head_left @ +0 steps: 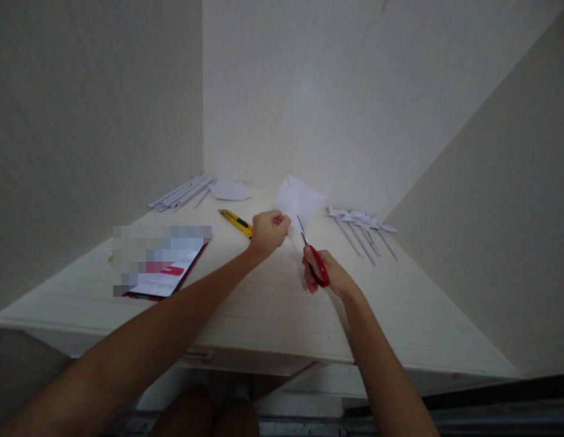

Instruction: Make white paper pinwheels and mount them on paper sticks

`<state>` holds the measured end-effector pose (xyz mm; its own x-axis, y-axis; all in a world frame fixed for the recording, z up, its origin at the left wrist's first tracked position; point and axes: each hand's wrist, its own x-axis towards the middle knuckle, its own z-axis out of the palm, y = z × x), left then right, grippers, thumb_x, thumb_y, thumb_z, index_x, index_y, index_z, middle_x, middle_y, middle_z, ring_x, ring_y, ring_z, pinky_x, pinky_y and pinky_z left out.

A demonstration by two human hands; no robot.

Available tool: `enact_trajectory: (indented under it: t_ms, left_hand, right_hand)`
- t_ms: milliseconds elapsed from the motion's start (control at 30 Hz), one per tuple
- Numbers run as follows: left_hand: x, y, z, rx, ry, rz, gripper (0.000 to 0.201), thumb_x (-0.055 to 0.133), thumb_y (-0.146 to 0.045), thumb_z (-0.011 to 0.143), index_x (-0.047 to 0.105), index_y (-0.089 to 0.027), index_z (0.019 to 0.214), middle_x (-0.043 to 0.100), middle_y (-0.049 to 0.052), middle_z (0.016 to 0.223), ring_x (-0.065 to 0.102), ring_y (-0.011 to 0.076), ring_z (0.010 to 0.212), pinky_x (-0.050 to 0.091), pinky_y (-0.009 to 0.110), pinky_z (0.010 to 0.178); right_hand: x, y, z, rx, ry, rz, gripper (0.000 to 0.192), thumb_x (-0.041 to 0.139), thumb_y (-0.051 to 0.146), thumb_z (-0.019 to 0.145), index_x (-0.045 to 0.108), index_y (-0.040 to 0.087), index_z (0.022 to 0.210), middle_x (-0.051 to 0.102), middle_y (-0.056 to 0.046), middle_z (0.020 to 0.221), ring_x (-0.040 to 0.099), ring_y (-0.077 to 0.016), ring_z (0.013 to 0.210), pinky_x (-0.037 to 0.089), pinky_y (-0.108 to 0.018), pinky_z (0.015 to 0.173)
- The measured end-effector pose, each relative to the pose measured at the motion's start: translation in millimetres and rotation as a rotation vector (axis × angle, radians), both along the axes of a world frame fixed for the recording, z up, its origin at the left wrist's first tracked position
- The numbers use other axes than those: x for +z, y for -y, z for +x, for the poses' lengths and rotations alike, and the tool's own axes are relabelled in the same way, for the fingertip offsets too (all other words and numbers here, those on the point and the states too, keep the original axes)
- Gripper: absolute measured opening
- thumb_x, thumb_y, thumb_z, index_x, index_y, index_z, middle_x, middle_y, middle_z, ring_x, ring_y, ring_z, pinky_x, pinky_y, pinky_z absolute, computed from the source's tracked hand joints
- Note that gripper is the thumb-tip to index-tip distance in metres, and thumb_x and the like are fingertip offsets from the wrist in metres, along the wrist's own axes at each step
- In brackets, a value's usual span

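A white square of paper (300, 197) with crease lines is pinched at its near left corner by my left hand (269, 232), whose fingers are closed. My right hand (325, 273) grips red-handled scissors (319, 267) by the loops. The blades point up and away, at the paper's near edge; whether they touch the paper I cannot tell. A yellow utility knife (236, 223) lies just left of my left hand, its near end hidden behind that hand.
Several rolled paper sticks (184, 193) and some flat paper (230, 191) lie at the back left. A tablet (166, 273) is at the left. Several paper pinwheels on sticks (361, 224) rest at the right. Walls enclose the white desk (272, 309) at the back and sides.
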<state>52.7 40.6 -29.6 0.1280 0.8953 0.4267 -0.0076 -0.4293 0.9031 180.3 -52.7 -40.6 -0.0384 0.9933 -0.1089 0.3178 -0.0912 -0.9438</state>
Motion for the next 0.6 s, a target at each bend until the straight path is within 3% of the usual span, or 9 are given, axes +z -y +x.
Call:
enact_trajectory:
  t_ms: [133, 400, 500, 600]
  left_hand:
    - [-4.9, -6.8, 0.2, 0.039, -0.022, -0.006, 0.022, 0.047, -0.019, 0.066, 0.043, -0.017, 0.045, 0.042, -0.006, 0.036, 0.037, 0.0063, 0.028, 0.025, 0.018, 0.032]
    - [-8.8, -26.3, -9.2, 0.281, -0.1, 0.067, 0.022, 0.045, -0.024, 0.071, 0.044, -0.017, 0.05, 0.042, -0.004, 0.045, 0.043, 0.0099, 0.045, 0.031, 0.02, 0.046]
    - [-9.0, -29.5, -12.0, 0.302, -0.188, 0.119, 0.02, 0.043, -0.022, 0.074, 0.042, -0.018, 0.055, 0.04, -0.004, 0.049, 0.043, 0.0109, 0.049, 0.032, 0.022, 0.051]
    - [-12.2, -30.5, -11.0, 0.259, -0.337, 0.278, 0.016, 0.042, -0.019, 0.075, 0.04, -0.019, 0.059, 0.042, -0.002, 0.056, 0.044, 0.0125, 0.055, 0.034, 0.024, 0.057]
  right_hand:
    - [-1.0, -0.7, 2.3, 0.058, -0.045, 0.008, 0.05, 0.04, 0.065, 0.076, 0.038, 0.018, 0.057, 0.041, 0.005, 0.039, 0.044, -0.008, 0.031, 0.029, -0.019, 0.032]
    - [0.7, 1.7, 4.7, 0.145, -0.091, -0.033, 0.047, 0.045, 0.061, 0.076, 0.043, 0.016, 0.063, 0.042, 0.006, 0.045, 0.04, -0.006, 0.034, 0.027, -0.019, 0.035]
    - [0.7, -1.9, 5.4, -0.011, -0.141, 0.034, 0.047, 0.05, 0.061, 0.072, 0.04, 0.017, 0.061, 0.04, 0.006, 0.043, 0.038, -0.0054, 0.031, 0.025, -0.019, 0.033]
    - [2.3, -7.7, 7.8, -0.3, -0.224, 0.233, 0.046, 0.052, 0.062, 0.07, 0.039, 0.018, 0.06, 0.039, 0.007, 0.042, 0.037, -0.0052, 0.03, 0.024, -0.019, 0.031]
